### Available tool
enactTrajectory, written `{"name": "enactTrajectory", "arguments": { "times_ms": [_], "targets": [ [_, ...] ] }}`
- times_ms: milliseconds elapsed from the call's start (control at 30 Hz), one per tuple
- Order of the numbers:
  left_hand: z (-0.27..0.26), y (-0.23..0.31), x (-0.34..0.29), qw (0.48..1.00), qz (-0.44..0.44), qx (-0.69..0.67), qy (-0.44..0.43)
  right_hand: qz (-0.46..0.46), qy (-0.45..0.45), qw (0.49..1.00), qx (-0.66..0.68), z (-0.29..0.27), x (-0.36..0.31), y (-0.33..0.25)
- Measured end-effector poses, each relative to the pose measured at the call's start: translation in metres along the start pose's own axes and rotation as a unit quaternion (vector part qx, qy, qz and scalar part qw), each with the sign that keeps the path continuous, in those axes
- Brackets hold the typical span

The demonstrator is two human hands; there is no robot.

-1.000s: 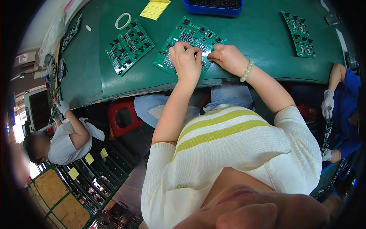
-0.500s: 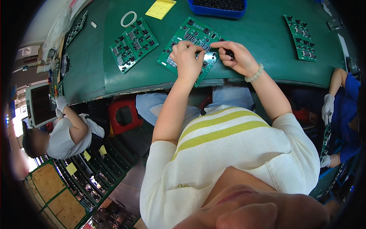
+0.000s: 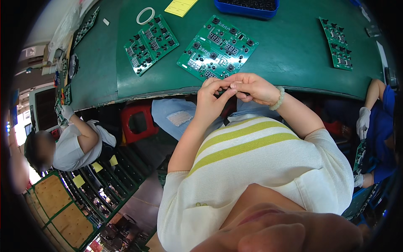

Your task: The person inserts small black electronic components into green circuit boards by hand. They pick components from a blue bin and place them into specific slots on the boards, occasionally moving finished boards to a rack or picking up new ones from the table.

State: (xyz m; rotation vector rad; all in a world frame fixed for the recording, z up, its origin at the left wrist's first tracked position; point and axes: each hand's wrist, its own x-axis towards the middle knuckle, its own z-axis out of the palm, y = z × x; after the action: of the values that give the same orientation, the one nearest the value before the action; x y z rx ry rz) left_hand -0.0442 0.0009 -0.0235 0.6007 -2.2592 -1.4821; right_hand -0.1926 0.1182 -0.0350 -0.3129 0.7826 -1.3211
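Note:
My left hand (image 3: 212, 100) and my right hand (image 3: 257, 90) meet at the table's near edge, fingertips pinched together. Between them is a small black part (image 3: 227, 88), mostly covered by the fingers. Just beyond my hands a green circuit board (image 3: 221, 49) lies flat, with digit displays and black button-like parts on it. Its near corner is close to my left fingers. To its left rests a second green board (image 3: 145, 47) of the same kind.
A blue tray (image 3: 247, 14) of small black parts stands at the far side. Near it are yellow paper (image 3: 181, 6) and a white ring (image 3: 138, 17). More boards (image 3: 337, 46) lie at the right. Gloved co-workers (image 3: 84, 140) sit on both sides.
Both hands have drawn back from the middle board to the table's near edge and come together at the fingertips. The board is now uncovered.

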Motion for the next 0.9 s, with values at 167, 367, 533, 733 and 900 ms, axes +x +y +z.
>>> {"name": "enactTrajectory", "arguments": {
  "times_ms": [167, 367, 533, 733, 900],
  "targets": [
    [-0.004, 0.002, -0.008, 1.000, -0.009, -0.012, 0.010, 0.018, -0.001, 1.000, 0.022, -0.003, 0.001, 0.004],
    [0.002, -0.009, -0.006, 0.993, -0.079, -0.088, 0.007, 0.003, 0.054, 0.995, 0.083, -0.012, 0.001, 0.008],
    [0.007, -0.003, -0.002, 0.963, -0.151, -0.225, 0.006, -0.039, 0.073, 0.991, 0.102, -0.014, 0.001, 0.007],
    [0.005, -0.001, 0.004, 0.928, -0.188, -0.322, -0.009, -0.076, 0.123, 0.989, 0.020, -0.007, -0.001, 0.000],
    [0.002, -0.004, 0.009, 0.908, -0.220, -0.355, -0.038, -0.110, 0.148, 0.980, -0.075, -0.006, -0.003, -0.002]
  ]
}}
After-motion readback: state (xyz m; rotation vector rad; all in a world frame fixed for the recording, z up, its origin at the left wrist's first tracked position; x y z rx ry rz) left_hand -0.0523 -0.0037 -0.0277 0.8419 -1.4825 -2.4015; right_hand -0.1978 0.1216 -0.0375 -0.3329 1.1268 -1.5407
